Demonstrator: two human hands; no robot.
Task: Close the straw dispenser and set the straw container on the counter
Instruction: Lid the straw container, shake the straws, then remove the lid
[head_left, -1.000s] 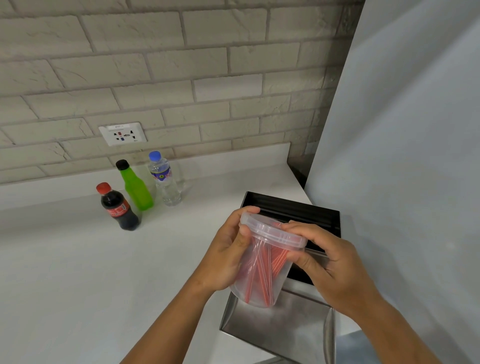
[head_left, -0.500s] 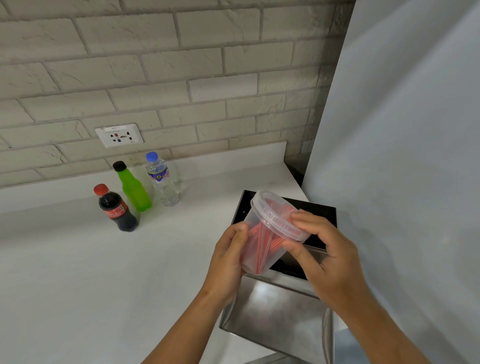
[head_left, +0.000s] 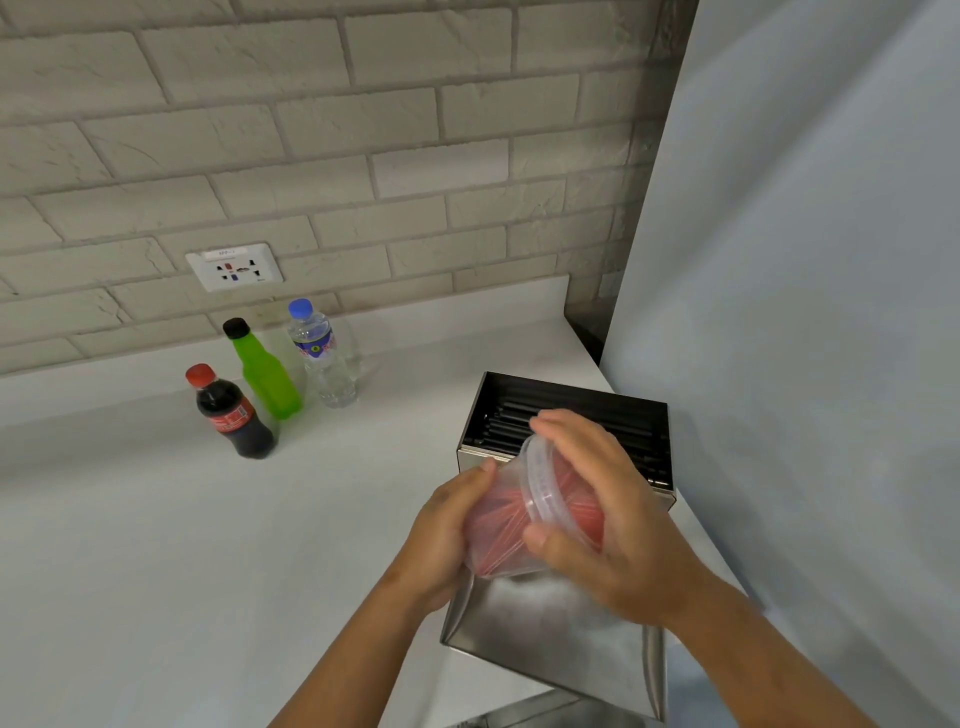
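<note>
Both hands on tub (head_left: 511, 519), tipped sideways in air over open dispenser (head_left: 566, 644), lid (head_left: 540, 483) facing R. L hand (head_left: 447, 535) grip wraps base; R hand (head_left: 608, 519) grip closed round lid rim. Best: press lid fully, level tub, set on counter (head_left: 156, 545) clear of bottles (head_left: 270, 379), then shut dispenser.

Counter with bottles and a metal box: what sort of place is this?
Probably a drinks counter in a small cafe or kitchen: a white counter against a brick wall, three drink bottles, and an open metal straw dispenser.
</note>
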